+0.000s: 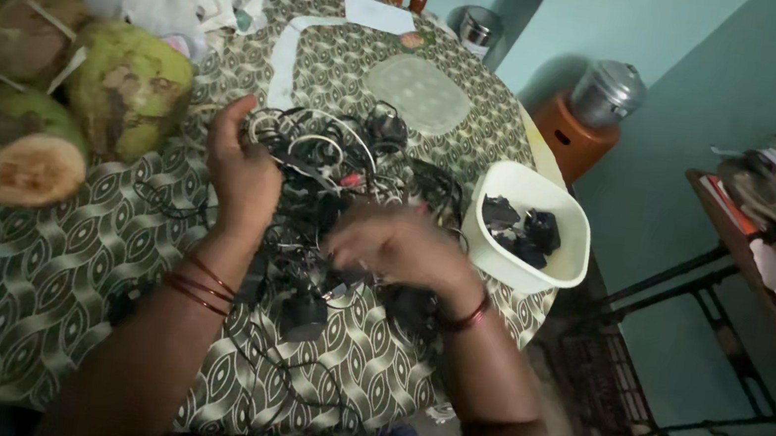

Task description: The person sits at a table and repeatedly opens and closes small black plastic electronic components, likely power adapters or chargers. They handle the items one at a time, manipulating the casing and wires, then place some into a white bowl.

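Tangle of thin black and white cables point(334, 176) with boxy black adapters lies mid-table on a patterned green cloth point(9, 288). Left hand point(242, 174) sits on the heap's left edge, fingers curled around a white loop. Right hand point(399, 248) is motion-blurred over the near side, grip unclear. White rounded plastic tub point(562, 261) with black chargers just right. 3 rough green coconuts point(74, 97) far left.

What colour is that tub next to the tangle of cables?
The tub is white, holding a few black chargers; the head view shows it clearly.
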